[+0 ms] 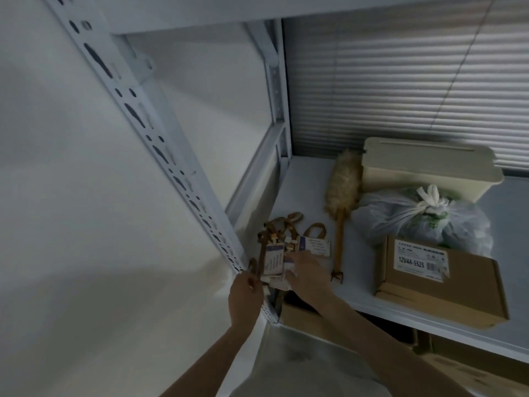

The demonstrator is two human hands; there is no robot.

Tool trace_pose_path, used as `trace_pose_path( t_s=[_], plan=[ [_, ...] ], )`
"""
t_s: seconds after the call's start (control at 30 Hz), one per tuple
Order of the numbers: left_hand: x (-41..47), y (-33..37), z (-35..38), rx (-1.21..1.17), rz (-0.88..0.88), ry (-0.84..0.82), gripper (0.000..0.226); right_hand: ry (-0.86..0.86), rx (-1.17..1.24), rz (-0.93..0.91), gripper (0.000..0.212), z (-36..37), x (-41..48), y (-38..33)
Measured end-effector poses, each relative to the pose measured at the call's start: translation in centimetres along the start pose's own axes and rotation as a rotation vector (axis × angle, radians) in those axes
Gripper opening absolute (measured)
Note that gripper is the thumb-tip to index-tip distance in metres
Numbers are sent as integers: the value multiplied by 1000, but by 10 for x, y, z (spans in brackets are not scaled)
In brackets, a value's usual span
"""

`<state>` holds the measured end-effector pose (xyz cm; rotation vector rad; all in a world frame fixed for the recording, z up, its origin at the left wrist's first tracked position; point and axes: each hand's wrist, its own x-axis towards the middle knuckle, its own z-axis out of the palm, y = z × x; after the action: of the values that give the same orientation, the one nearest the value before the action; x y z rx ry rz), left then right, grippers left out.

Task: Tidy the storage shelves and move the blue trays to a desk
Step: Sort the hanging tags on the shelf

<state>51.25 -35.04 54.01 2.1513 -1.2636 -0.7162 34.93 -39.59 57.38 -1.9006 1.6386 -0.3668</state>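
A pile of badge cards on brown lanyards (282, 239) lies at the front left corner of the white shelf (309, 179), beside the slotted upright post (160, 147). My left hand (244, 296) is curled at the corner by the post, its fingers on the brown lanyard straps. My right hand (307, 275) lies flat over the cards, fingers spread toward one separate badge card (315, 246). No blue tray is in view.
On the shelf stand a feather duster (340, 193), a tied plastic bag (418, 216), a labelled cardboard box (438, 279) and a cream lidded box (429, 164). Window blinds (400, 81) are behind. Cardboard boxes (297, 313) sit on the level below.
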Motion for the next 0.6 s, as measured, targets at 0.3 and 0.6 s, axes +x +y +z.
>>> trace_pose_path(
  t_s=[0.3,0.6],
  plan=[
    [20,-24,-3,-210,-245,-42,38,-210,-609,-195,55,26,17,-5],
    [34,-4,-1,-324,-321,-41,41,-133,-598,-136,53,17,13,15]
  ],
)
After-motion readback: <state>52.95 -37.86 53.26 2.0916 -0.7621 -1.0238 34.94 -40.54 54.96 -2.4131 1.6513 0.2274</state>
